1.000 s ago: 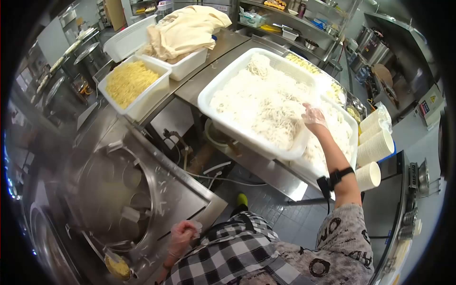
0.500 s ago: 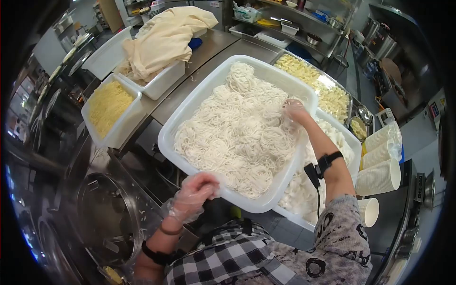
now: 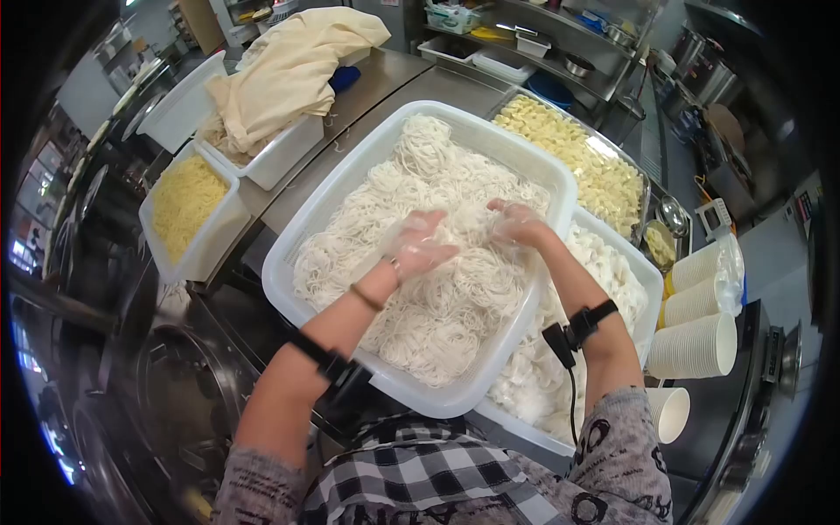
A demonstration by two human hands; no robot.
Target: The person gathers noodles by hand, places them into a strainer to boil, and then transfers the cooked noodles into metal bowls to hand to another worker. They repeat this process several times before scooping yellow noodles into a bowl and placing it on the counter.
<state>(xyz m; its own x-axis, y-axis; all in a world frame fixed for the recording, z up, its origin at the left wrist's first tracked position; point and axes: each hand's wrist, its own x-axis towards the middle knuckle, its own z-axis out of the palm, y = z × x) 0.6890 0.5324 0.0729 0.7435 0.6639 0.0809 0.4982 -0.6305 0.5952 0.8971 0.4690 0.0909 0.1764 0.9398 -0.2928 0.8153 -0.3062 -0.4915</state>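
Observation:
A large white plastic tub [image 3: 282, 271] holds coils of white noodles [image 3: 429, 337]. Both of my hands are over the noodles, in clear plastic gloves. My left hand [image 3: 418, 245] is open near the middle of the tub, thumb and fingers apart and pointing right. To its right, my right hand [image 3: 520, 225] has its fingers curled into the noodles by the right wall; its fingertips are partly hidden. Loose strands lie between the two hands.
Under the tub's right side is another white tub [image 3: 649, 297] of white pieces. Behind it stands a metal tray of pale yellow chunks [image 3: 577, 157]. Yellow noodles [image 3: 185, 206] and a cloth-covered bin [image 3: 289, 153] are at left. Stacked white cups [image 3: 696, 346] stand at right.
My left hand has left the tub's front rim and moved up over the noodles. My right hand has shifted slightly left and down. The tub sits a little lower left in view.

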